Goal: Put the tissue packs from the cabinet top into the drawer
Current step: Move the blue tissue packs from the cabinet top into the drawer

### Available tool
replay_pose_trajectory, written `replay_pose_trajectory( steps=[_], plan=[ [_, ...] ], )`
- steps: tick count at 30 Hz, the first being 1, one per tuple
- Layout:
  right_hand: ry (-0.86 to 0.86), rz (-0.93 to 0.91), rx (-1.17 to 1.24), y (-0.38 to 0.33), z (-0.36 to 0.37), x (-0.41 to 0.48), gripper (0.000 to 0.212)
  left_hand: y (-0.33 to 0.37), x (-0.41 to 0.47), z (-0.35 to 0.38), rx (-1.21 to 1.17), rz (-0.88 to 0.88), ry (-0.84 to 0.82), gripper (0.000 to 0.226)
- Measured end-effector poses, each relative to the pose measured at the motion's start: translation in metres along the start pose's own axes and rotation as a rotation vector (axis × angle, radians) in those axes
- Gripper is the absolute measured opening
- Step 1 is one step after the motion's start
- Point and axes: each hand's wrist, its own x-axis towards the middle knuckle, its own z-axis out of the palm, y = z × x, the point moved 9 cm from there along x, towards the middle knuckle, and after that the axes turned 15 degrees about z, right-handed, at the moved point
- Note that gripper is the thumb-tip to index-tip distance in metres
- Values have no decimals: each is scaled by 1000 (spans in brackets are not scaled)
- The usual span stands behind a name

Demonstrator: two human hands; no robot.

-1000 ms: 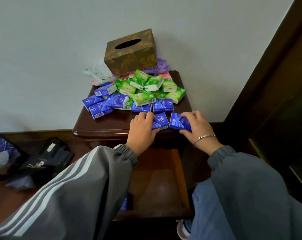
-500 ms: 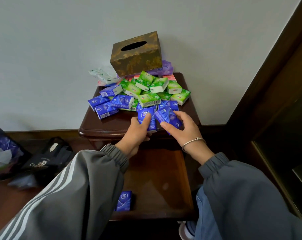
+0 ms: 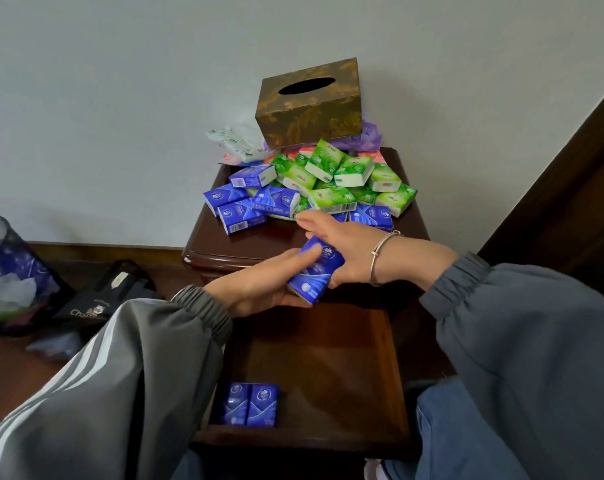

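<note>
1. I see a plain pale wall (image 3: 120, 98), evenly lit.
2. A dark wooden skirting board (image 3: 86, 250) runs along the wall's foot.
3. Right of the wall, dark wood panelling (image 3: 577, 188) rises.
4. Below the wall, the reddish-brown floor (image 3: 9, 368) carries a black bag (image 3: 96, 299).

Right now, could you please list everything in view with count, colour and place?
held packs: seemingly two, blue, between both hands above the drawer
drawer packs: two, blue, drawer's near left corner
blue packs: several, cabinet top, pile's left and front
green packs: several, cabinet top, pile's middle and right
box: one, brown-gold, behind the pile
wrappers: white and purple, beside the box
cabinet: one, dark brown
drawer: one, brown, open
bag: one, black, floor left
bin: one, dark, far left
bracelet: one, silver, right wrist
left hand: grip on held packs
right hand: grip on held packs
</note>
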Motion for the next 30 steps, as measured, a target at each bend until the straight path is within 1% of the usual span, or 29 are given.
replay_pose_trajectory(
  steps=[1,2,3,5,6,8,9,11,14,16,17,19,20,22,23,24,27,28,30],
  plan=[
    [-13,-3,43,-1,0,2,112,0,-1,-2,1,-1,-19,50],
    [19,-9,47,-1,-3,4,113,-1,-2,-5,-6,-1,-25,44],
    [95,-14,2,1,-9,5,111,-1,-2,-10,-15,11,-17,38],
    [310,0,-103,11,-26,8,93,2,1,-24,-33,70,57,30],
    [435,23,-126,18,-37,9,81,5,3,-33,-41,107,123,29],
    [652,104,-95,36,-61,15,60,9,7,-50,-55,163,268,36],
    [718,164,-63,47,-72,20,54,9,9,-57,-52,176,327,41],
    [773,312,2,71,-92,36,49,7,11,-64,-10,184,382,48],
    [783,554,123,101,-114,57,51,1,13,-69,55,175,386,50],
    [763,735,323,120,-118,67,59,-3,14,-72,75,167,389,52],
    [746,791,430,126,-118,72,60,-4,15,-73,87,166,389,53],
    [667,805,637,130,-114,85,54,-6,16,-75,104,163,390,53],
    [618,819,690,131,-113,89,52,-7,16,-74,105,161,391,53],
    [523,886,658,131,-114,95,57,-8,17,-76,100,159,397,53],
    [480,893,638,129,-116,97,57,-9,17,-76,97,159,400,53],
    [434,894,631,125,-117,100,53,-9,17,-77,95,159,402,53],
    [387,971,515,119,-121,93,35,-9,17,-77,88,163,399,53],
    [366,989,555,119,-119,91,30,-8,17,-77,87,165,399,53],
    [324,969,710,123,-117,93,22,-8,16,-77,87,167,399,53]
  ],
)
